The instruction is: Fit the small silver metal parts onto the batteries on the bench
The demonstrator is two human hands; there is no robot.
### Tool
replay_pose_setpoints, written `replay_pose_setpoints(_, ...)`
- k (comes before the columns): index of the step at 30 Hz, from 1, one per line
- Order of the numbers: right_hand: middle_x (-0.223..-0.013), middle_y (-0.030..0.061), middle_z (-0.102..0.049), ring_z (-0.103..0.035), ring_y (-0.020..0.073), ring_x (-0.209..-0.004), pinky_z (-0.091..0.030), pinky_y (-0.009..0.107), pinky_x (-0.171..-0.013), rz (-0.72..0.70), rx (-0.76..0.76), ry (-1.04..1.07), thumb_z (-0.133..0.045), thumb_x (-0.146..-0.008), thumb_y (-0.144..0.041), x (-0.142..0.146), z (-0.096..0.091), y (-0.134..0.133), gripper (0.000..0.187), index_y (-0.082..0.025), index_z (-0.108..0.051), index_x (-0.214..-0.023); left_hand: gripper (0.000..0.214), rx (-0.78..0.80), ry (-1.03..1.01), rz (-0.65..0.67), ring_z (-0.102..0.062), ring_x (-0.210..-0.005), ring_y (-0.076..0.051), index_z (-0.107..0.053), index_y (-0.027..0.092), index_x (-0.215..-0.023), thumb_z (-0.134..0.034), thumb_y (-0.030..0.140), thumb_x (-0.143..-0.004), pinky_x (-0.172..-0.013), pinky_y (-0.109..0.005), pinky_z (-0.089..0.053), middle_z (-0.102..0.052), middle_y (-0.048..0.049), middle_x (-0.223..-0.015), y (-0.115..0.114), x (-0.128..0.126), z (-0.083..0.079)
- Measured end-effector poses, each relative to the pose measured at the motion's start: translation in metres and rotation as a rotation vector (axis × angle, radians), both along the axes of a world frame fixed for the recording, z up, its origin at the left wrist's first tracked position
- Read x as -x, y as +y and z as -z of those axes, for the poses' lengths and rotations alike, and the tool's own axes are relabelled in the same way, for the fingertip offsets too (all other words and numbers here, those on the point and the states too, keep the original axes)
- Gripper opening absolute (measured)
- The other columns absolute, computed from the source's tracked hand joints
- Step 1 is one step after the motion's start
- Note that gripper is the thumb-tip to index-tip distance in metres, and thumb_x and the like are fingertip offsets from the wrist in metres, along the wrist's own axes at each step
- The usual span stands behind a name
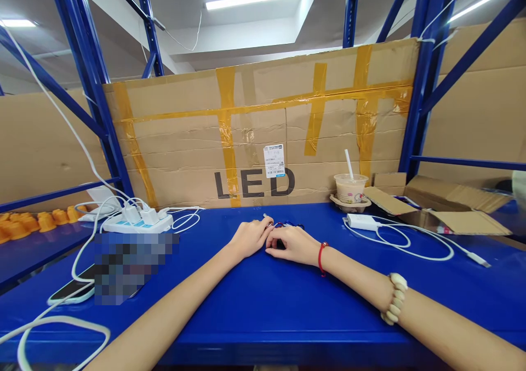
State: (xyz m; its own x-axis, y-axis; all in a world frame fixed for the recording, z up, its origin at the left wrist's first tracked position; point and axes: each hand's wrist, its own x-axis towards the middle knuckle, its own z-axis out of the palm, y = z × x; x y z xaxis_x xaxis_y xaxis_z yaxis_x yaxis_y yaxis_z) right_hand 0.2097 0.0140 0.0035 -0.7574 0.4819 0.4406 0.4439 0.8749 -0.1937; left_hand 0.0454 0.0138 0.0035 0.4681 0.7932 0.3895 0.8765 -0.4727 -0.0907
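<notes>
Both my hands rest together on the blue table [263, 305], far from me and near the cardboard wall. My left hand [248, 238] is curled, its fingertips pinched on a small part with thin wires [287, 225] that I cannot make out. My right hand [292, 244] lies beside it, fingers bent over a small dark item that is mostly hidden. A red string and a bead bracelet sit on my right wrist and forearm.
A white power strip [137, 223] with plugs and cables lies at the left, with a phone [72, 291] nearer me. A drink cup with a straw [350, 188], a white charger [362, 221] with cable and an open carton [447, 209] stand at the right. Orange parts [36, 222] lie far left.
</notes>
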Motion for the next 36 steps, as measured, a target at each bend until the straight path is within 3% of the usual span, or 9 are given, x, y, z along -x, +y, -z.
replay_pose_setpoints(10,-0.078,-0.0013,-0.064,-0.051,0.0085,-0.056,-0.036,0.021,-0.057,-0.015,-0.023,-0.035,-0.051,-0.081,-0.026,-0.001,0.000,0.002,0.014,-0.019,-0.064,-0.082,0.029,-0.011,0.003,0.012,-0.060,-0.083,-0.018,-0.043,0.020,-0.104,-0.020,0.032,-0.092,-0.063,-0.024,-0.042,-0.063,-0.0049,-0.089,0.001,0.000,0.001)
replay_pose_setpoints(21,-0.092,0.0009,-0.065,-0.058,0.0131,-0.084,-0.042,0.023,-0.074,-0.079,0.002,-0.013,-0.052,-0.081,-0.021,-0.002,0.005,0.009,0.017,-0.022,-0.066,-0.092,0.028,-0.029,0.027,-0.005,-0.061,-0.079,-0.017,-0.042,0.020,-0.104,-0.019,0.033,-0.092,-0.060,-0.022,-0.041,-0.064,-0.0036,-0.088,0.002,0.000,0.003)
replay_pose_setpoints(30,-0.083,0.0004,-0.066,-0.058,0.0113,-0.076,-0.041,0.020,-0.069,-0.110,0.020,-0.048,-0.054,-0.080,-0.018,-0.002,-0.001,0.007,0.017,-0.020,-0.068,-0.089,0.028,-0.026,0.021,0.009,-0.061,-0.079,-0.017,-0.041,0.019,-0.104,-0.018,0.030,-0.092,-0.062,-0.023,-0.041,-0.064,-0.0033,-0.087,0.002,0.000,0.002)
replay_pose_setpoints(36,-0.077,-0.0011,-0.065,-0.055,0.0084,-0.059,-0.040,0.019,-0.062,-0.101,0.060,-0.065,-0.055,-0.080,-0.019,-0.003,-0.005,0.004,0.015,-0.021,-0.069,-0.084,0.028,-0.004,0.016,0.040,-0.061,-0.079,-0.017,-0.041,0.019,-0.105,-0.018,0.029,-0.093,-0.064,-0.024,-0.042,-0.064,-0.0033,-0.087,0.001,0.000,-0.002)
